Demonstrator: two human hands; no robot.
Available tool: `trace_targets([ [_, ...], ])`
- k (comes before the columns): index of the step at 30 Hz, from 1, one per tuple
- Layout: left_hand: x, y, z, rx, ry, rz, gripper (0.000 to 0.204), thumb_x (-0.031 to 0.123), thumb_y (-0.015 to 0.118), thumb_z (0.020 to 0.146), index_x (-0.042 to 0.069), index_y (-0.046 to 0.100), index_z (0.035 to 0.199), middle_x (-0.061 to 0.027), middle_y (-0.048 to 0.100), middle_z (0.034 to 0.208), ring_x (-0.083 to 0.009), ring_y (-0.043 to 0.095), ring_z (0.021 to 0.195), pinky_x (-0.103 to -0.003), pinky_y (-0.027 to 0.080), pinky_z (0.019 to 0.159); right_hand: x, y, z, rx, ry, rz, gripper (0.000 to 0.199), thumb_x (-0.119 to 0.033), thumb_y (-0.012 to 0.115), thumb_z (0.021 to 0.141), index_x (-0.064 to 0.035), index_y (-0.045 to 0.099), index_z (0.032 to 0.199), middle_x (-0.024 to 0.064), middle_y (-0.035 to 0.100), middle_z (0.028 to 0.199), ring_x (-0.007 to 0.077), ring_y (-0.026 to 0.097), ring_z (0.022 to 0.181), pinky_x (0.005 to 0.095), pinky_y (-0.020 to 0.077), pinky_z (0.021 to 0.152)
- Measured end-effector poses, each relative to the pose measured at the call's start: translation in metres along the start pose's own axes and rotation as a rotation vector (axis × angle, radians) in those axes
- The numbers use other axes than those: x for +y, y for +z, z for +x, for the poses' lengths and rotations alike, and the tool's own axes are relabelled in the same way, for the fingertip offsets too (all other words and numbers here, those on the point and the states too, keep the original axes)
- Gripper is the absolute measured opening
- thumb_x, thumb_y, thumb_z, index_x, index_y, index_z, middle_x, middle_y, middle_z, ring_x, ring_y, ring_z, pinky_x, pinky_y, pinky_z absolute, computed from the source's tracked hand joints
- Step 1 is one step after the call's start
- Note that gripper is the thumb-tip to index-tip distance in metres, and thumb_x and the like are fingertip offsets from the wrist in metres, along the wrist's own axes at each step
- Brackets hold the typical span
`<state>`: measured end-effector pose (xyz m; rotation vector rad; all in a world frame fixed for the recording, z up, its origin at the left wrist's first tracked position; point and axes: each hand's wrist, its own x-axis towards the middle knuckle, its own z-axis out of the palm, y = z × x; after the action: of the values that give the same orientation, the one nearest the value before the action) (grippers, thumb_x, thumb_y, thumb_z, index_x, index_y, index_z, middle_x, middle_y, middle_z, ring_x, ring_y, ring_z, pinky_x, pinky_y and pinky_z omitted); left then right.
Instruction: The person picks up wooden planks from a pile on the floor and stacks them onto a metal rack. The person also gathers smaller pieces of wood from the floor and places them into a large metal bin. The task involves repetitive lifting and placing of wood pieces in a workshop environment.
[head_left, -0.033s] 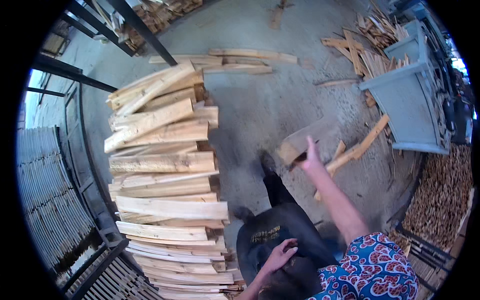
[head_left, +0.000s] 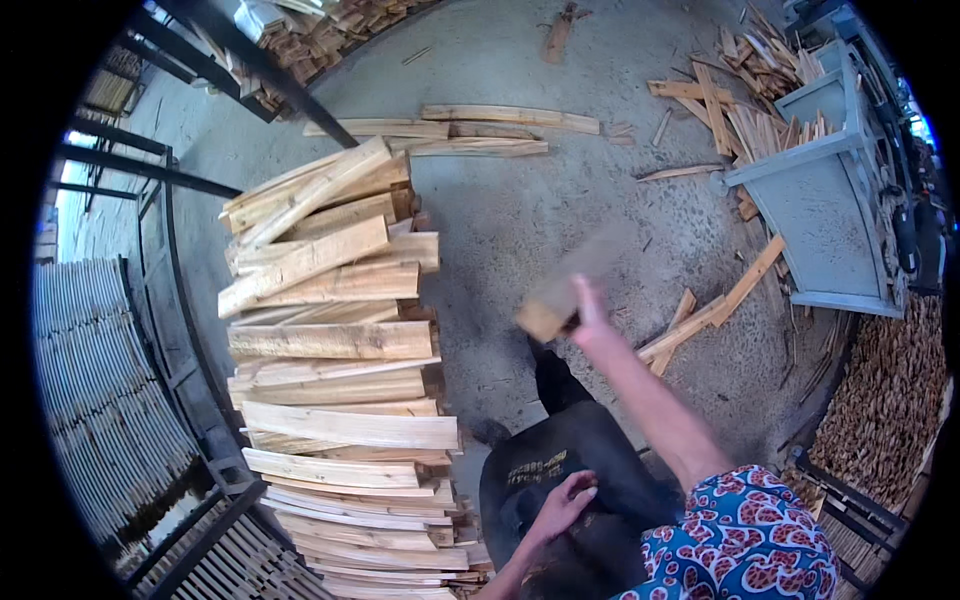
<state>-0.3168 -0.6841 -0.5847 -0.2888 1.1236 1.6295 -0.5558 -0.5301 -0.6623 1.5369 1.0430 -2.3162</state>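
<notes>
My right hand [head_left: 592, 312], arm stretched forward, is closed round a short wooden board [head_left: 548, 308]. Motion smears the board's far end, and it hangs above the floor past my knee. Over the dark apron [head_left: 540, 455] on my lap is my left hand [head_left: 566, 503], fingers loosely bent and apart, with nothing seen in it. To the left of my legs rises a long stack of boards [head_left: 340, 340], laid crosswise in uneven layers, some of them slanted on top.
Loose boards [head_left: 500, 118] lie on the floor ahead, and more long pieces [head_left: 690, 328] lie right of my hand. A grey metal bin [head_left: 820, 230] with wood scraps stands at the right. Dark metal frames [head_left: 165, 270] and stacked slats [head_left: 110, 370] line the left side.
My right hand has swung a little to the left with the board, which is now tilted more steeply. My left hand stays over my lap.
</notes>
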Motion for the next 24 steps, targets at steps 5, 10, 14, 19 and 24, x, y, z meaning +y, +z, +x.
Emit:
trace_targets([
  [5, 0.08, 0.029, 0.049, 0.06, 0.08, 0.001, 0.031, 0.014, 0.051, 0.081, 0.001, 0.045, 0.108, -0.008, 0.054, 0.098, -0.0128, 0.049, 0.091, -0.024, 0.039, 0.081, 0.05, 0.138, -0.007, -0.339, 0.349, -0.368, 0.068, -0.036, 0.061, 0.066, -0.0181, 0.028, 0.123, 0.0116, 0.033, 0.123, 0.0303, 0.038, 0.107, 0.0533, 0.0373, 0.077],
  [10, 0.12, 0.041, 0.078, 0.041, 0.237, 0.017, 0.03, 0.016, 0.051, 0.081, 0.001, 0.047, 0.106, -0.0069, 0.055, 0.095, -0.0117, 0.05, 0.087, -0.024, 0.04, 0.077, 0.02, 0.104, 0.031, -0.45, 0.568, -0.113, 0.064, -0.037, 0.058, 0.07, -0.0126, 0.031, 0.123, 0.0124, 0.039, 0.12, 0.0279, 0.044, 0.104, 0.047, 0.0383, 0.081],
  [14, 0.129, 0.033, 0.09, 0.035, 0.16, 0.113, 0.031, 0.018, 0.052, 0.081, 0.004, 0.046, 0.109, -0.0032, 0.054, 0.088, -0.0105, 0.05, 0.079, -0.023, 0.042, 0.07, -0.046, 0.052, 0.037, -0.383, 0.564, -0.052, 0.055, -0.038, 0.057, 0.072, -0.0147, 0.037, 0.117, 0.0087, 0.047, 0.111, 0.0255, 0.047, 0.1, 0.0446, 0.0381, 0.084],
  [19, 0.203, 0.02, 0.082, -0.062, 0.1, 0.012, 0.026, 0.012, 0.053, 0.08, 0.003, 0.048, 0.104, -0.0023, 0.052, 0.08, -0.0074, 0.046, 0.065, -0.022, 0.04, 0.057, -0.031, 0.07, 0.092, -0.014, 0.323, -0.053, 0.049, -0.037, 0.056, 0.073, -0.0153, 0.038, 0.112, 0.0104, 0.045, 0.11, 0.0313, 0.045, 0.101, 0.0572, 0.0378, 0.076],
  [24, 0.168, -0.03, 0.121, -0.017, 0.16, 0.098, 0.03, 0.014, 0.054, 0.079, 0.003, 0.048, 0.107, -0.0031, 0.055, 0.082, -0.0097, 0.047, 0.069, -0.021, 0.039, 0.058, 0.0, 0.165, 0.053, -0.272, 0.48, -0.169, 0.053, -0.036, 0.057, 0.073, -0.0205, 0.033, 0.118, 0.0078, 0.042, 0.115, 0.0298, 0.041, 0.106, 0.0593, 0.038, 0.072],
])
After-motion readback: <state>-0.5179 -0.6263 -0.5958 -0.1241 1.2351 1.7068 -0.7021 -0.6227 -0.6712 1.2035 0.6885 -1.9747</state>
